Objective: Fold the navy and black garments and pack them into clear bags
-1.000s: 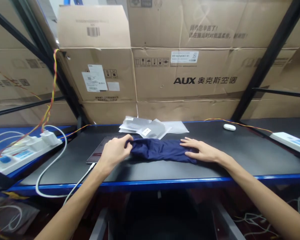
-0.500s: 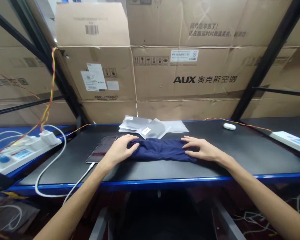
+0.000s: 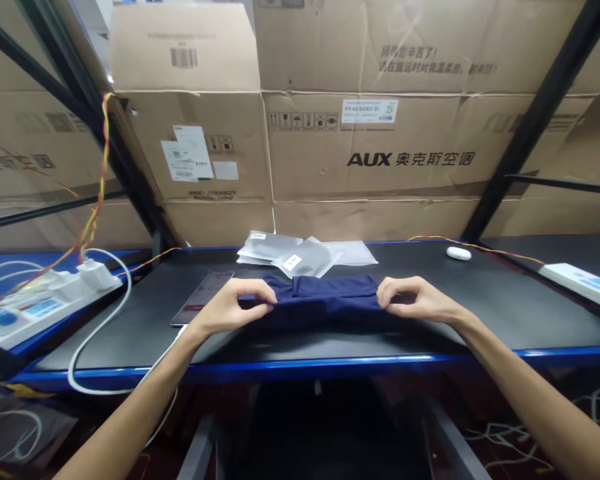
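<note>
A dark blue cloth [image 3: 330, 300] is stretched between my two hands above the black tabletop, its near edge pulled taut and a folded layer lying at its back. My left hand [image 3: 240, 303] pinches the cloth's left end between thumb and fingers. At the right end, my right hand [image 3: 413, 299] pinches it in the same way. Just behind the cloth lie several frosted plastic packets [image 3: 307, 258], some with white labels. A dark tablet [image 3: 200, 298] with a white cable rests beside my left hand, partly hidden by it.
Large cardboard boxes [image 3: 405, 180] stand behind the black table [image 3: 480, 333] with its blue edge. At the left is a power strip [image 3: 55, 300] full of plugs and cables. Another power strip [image 3: 580, 283] and a small white case [image 3: 459, 253] lie to the right.
Both hands have closed from a spread pose into pinches on the cloth. Its near edge has been lifted and straightened, and a flat folded layer now shows on top.
</note>
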Action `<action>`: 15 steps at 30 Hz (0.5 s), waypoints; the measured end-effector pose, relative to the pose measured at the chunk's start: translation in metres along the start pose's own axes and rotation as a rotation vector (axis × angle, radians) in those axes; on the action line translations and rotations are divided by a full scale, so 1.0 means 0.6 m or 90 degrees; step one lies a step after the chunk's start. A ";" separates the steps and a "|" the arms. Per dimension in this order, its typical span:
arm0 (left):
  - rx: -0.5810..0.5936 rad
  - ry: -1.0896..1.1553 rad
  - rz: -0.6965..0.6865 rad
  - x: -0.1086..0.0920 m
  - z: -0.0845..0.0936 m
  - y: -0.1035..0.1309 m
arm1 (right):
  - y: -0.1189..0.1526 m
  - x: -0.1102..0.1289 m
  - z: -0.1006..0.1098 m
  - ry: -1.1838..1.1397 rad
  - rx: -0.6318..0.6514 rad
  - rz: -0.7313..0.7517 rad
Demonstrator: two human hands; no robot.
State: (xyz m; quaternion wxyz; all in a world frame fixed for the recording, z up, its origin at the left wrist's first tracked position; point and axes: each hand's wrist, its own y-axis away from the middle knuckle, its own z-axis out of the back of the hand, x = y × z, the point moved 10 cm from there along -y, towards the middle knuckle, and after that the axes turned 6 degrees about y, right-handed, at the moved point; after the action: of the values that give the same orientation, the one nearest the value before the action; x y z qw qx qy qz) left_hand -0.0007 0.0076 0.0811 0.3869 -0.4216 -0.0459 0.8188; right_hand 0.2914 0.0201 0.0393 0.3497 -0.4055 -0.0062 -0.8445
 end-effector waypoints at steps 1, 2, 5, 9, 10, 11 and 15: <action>0.038 0.015 -0.017 -0.009 -0.008 0.006 | 0.002 0.008 -0.009 -0.028 0.044 0.022; 0.079 0.025 -0.030 -0.016 -0.019 0.012 | 0.004 0.015 -0.019 -0.054 0.092 0.040; 0.187 0.006 -0.029 -0.025 -0.054 0.030 | 0.010 0.027 -0.051 -0.095 0.222 0.063; 0.235 -0.047 0.009 -0.019 -0.074 0.036 | 0.010 0.015 -0.063 -0.098 0.250 0.011; 0.243 -0.043 0.017 -0.018 -0.075 0.034 | 0.009 0.009 -0.060 -0.099 0.235 -0.010; 0.242 -0.038 0.026 -0.016 -0.073 0.028 | 0.008 0.003 -0.055 -0.098 0.212 -0.032; 0.156 -0.082 0.038 0.000 -0.045 -0.017 | 0.000 -0.027 0.000 -0.040 0.013 -0.115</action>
State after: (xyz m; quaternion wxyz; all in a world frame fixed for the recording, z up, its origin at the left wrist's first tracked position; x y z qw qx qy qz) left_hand 0.0248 0.0082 0.0680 0.4074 -0.3188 0.0423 0.8548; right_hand 0.2982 0.0297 0.0283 0.2757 -0.4262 -0.0625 -0.8593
